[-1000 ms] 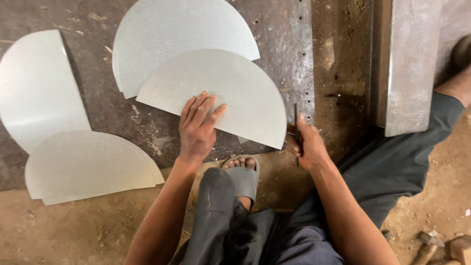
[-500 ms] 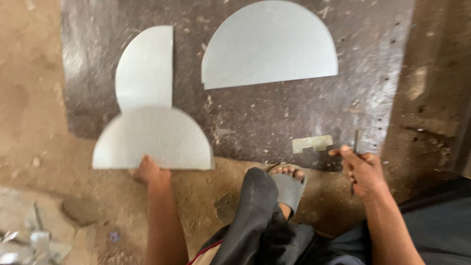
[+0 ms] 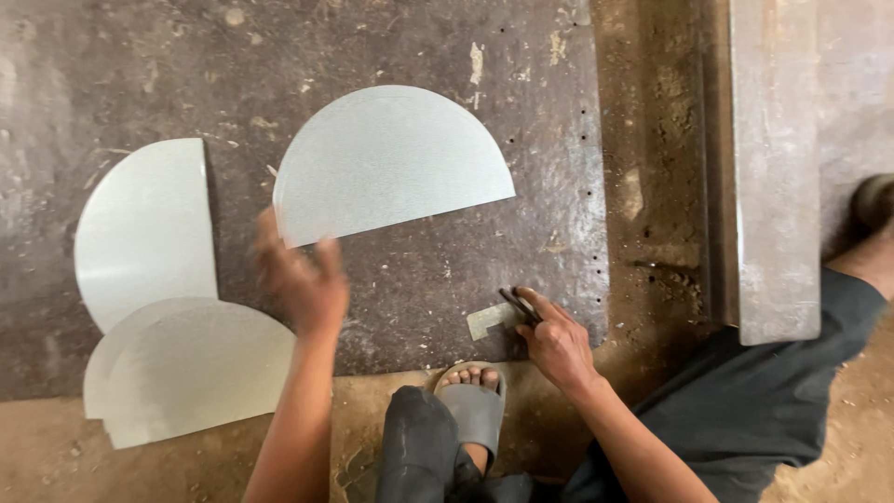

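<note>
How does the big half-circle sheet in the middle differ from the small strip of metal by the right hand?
The half-circle sheet is far larger; the metal strip is a small scrap. The sheet has a curved edge and one straight edge; the strip is roughly rectangular. The blurred left hand hovers at the sheet's lower left corner, while the strip lies beside the right hand, which holds a dark tool. Both are pale grey, flat and lie on the dark steel plate.

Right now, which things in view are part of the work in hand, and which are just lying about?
In hand:
- left hand, blurred, at the large half-disc sheet
- right hand holding a dark thin tool
- small metal offcut by that tool
- stacked half-discs

Lying about:
- upright half-disc
- dark base plate
- heavy steel bar
</note>
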